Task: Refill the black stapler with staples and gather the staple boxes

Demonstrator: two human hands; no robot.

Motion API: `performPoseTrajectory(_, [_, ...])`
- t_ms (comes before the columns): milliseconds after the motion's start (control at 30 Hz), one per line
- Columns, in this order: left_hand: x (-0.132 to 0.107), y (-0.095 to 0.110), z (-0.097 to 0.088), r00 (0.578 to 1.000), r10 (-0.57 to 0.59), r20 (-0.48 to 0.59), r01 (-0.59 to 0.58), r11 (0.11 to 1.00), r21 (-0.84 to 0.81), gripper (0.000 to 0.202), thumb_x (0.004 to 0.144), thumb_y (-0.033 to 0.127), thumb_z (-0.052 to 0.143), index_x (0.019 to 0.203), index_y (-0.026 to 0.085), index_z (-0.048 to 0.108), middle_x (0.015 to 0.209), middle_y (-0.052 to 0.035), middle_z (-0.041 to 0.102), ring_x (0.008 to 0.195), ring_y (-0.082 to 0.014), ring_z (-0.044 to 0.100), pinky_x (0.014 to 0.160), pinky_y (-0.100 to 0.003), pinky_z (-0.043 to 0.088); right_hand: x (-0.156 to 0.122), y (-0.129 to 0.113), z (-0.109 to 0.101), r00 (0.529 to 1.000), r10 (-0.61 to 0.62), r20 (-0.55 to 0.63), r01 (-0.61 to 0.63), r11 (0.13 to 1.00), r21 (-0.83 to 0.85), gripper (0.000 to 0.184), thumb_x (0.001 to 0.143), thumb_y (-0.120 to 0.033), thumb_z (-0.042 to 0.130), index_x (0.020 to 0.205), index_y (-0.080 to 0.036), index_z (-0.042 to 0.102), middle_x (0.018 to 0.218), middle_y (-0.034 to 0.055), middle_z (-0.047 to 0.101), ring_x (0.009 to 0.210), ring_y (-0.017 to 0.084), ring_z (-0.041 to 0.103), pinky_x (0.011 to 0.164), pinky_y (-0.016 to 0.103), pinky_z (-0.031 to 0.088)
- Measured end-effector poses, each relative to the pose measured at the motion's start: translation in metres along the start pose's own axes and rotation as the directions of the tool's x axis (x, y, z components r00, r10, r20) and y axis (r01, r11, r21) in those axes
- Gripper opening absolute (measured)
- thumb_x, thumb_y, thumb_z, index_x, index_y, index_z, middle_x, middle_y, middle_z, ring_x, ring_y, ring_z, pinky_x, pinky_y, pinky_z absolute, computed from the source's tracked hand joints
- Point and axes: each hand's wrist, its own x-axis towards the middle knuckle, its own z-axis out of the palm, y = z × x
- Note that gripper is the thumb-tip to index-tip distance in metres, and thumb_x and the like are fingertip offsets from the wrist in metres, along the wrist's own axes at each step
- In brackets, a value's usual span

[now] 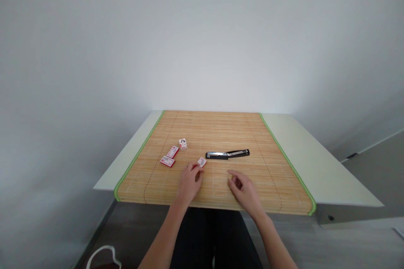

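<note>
A black stapler (227, 154) lies opened out flat on a bamboo mat (217, 130). My left hand (190, 181) pinches a small red-and-white staple box (201, 162) at its fingertips, just left of the stapler. My right hand (242, 189) hovers over the mat below the stapler, fingers loosely curled with the forefinger out, holding nothing. Two flat staple boxes (167, 161) (172, 151) and one upright box (182, 143) lie to the left.
The mat, edged in green, covers the middle of a pale table (318, 164) set against a white wall. The table's front edge runs just before my wrists. A white loop (104, 256) shows on the floor at lower left.
</note>
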Motion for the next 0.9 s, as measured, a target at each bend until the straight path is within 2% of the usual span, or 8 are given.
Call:
performPoseTrajectory(133, [0.006, 0.013, 0.002, 0.986, 0.111, 0.126, -0.086, 0.977, -0.193, 0.017, 0.091, 0.017, 0.058, 0.100, 0.027, 0.069, 0.110, -0.0030, 0.067, 0.108, -0.0230, 0.059, 0.100, -0.040, 0.046, 0.005, -0.005, 0.009, 0.999, -0.041, 0.012, 0.041, 0.999, -0.027, 0.032, 0.096, -0.036, 0.057, 0.123, -0.025, 0.068, 0.086, 0.0038, 0.066, 0.078, 0.021, 0.061, 0.079, 0.036, 0.050])
performPoseTrajectory(233, [0.006, 0.015, 0.001, 0.978, 0.132, 0.160, -0.083, 0.956, -0.280, 0.022, 0.090, 0.022, 0.063, 0.111, 0.028, 0.067, 0.114, -0.0029, 0.066, 0.109, -0.0220, 0.060, 0.099, -0.038, 0.047, 0.007, -0.004, 0.011, 0.999, -0.051, 0.004, 0.051, 0.998, -0.048, 0.032, 0.094, -0.035, 0.059, 0.123, -0.025, 0.068, 0.086, 0.0034, 0.065, 0.078, 0.022, 0.061, 0.079, 0.036, 0.050])
performPoseTrajectory(367, [0.006, 0.005, -0.001, 0.991, 0.061, 0.115, -0.042, 0.986, -0.161, 0.052, 0.081, 0.035, 0.078, 0.131, 0.032, 0.061, 0.130, -0.0043, 0.059, 0.120, -0.0256, 0.055, 0.106, -0.041, 0.042, 0.007, -0.001, 0.011, 0.998, -0.059, 0.005, 0.060, 0.996, -0.064, 0.029, 0.092, -0.034, 0.062, 0.119, -0.027, 0.069, 0.087, 0.0030, 0.065, 0.083, 0.023, 0.063, 0.082, 0.037, 0.050])
performPoseTrajectory(500, [0.010, -0.001, 0.001, 0.979, 0.065, 0.194, -0.058, 0.998, -0.039, 0.040, 0.082, 0.046, 0.078, 0.119, 0.035, 0.069, 0.121, -0.0022, 0.062, 0.119, -0.0269, 0.054, 0.104, -0.042, 0.037, 0.010, -0.002, 0.013, 0.998, -0.068, 0.001, 0.068, 0.994, -0.086, 0.023, 0.090, -0.034, 0.066, 0.111, -0.029, 0.072, 0.093, 0.0041, 0.067, 0.090, 0.025, 0.063, 0.084, 0.038, 0.050])
performPoseTrajectory(667, [0.011, 0.007, 0.004, 0.979, 0.058, 0.197, -0.055, 0.998, -0.019, 0.035, 0.081, 0.049, 0.078, 0.113, 0.035, 0.070, 0.116, -0.0006, 0.066, 0.115, -0.0262, 0.054, 0.098, -0.041, 0.036, 0.018, 0.003, 0.017, 0.997, -0.062, -0.048, 0.056, 0.992, -0.117, 0.018, 0.084, -0.032, 0.072, 0.102, -0.029, 0.074, 0.107, 0.0060, 0.067, 0.105, 0.028, 0.060, 0.095, 0.042, 0.047])
performPoseTrajectory(900, [0.011, 0.009, 0.001, 0.968, 0.075, 0.237, -0.065, 0.997, -0.050, 0.036, 0.082, 0.050, 0.076, 0.115, 0.037, 0.072, 0.116, 0.0002, 0.067, 0.113, -0.0254, 0.054, 0.098, -0.040, 0.035, 0.033, 0.015, 0.004, 0.990, -0.038, 0.138, 0.049, 0.995, -0.084, 0.021, 0.079, -0.036, 0.078, 0.097, -0.025, 0.075, 0.102, 0.0044, 0.067, 0.099, 0.025, 0.061, 0.092, 0.038, 0.047])
